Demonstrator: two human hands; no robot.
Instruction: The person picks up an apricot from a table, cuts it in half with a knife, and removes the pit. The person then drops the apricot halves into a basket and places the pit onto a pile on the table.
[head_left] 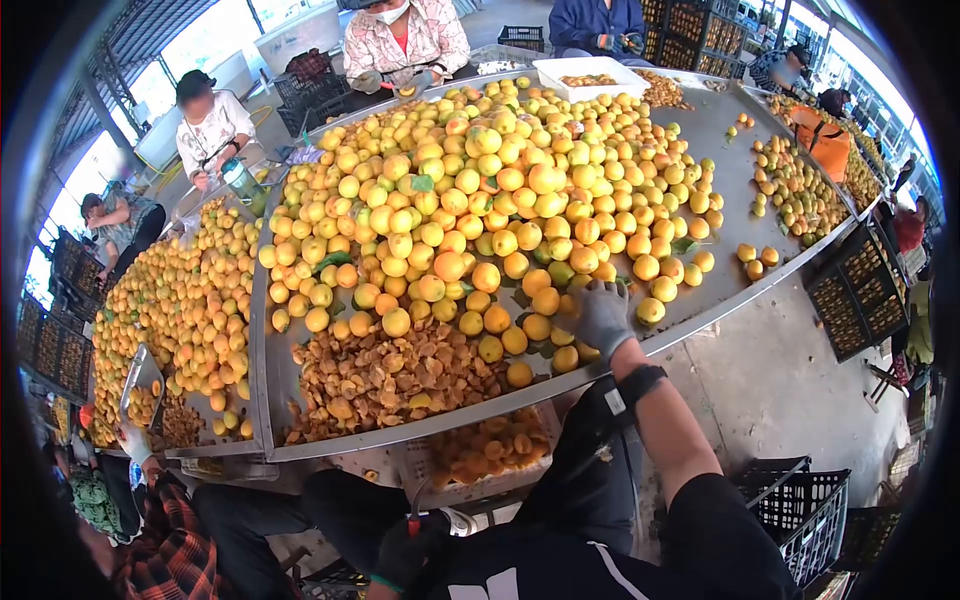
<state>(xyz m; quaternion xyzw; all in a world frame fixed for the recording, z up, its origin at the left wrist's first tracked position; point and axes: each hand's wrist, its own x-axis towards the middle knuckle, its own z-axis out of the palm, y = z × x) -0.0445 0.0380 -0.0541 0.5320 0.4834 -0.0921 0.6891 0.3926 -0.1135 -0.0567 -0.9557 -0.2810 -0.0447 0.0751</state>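
Observation:
My right hand (603, 318), in a grey glove, reaches over the table rim into the edge of a heap of yellow-orange apricots (470, 180). Its fingers look apart and touch the fruit; their undersides are hidden. Low in front of my body, my left hand (408, 552) wears a dark glove and is closed round a red-handled tool (414, 522) with a thin curved metal end. Split apricot halves or pieces (390, 375) lie piled on the metal table (690, 325) left of my right hand. Below the rim, a crate (410, 465) holds more orange pieces.
A metal divider (259, 340) separates a second apricot heap (190, 300) on the left. Across the table, gloved people work beside a white tray (590, 78). Black crates (800, 515) stand at my lower right. A person in a plaid shirt (170, 545) sits close on my left.

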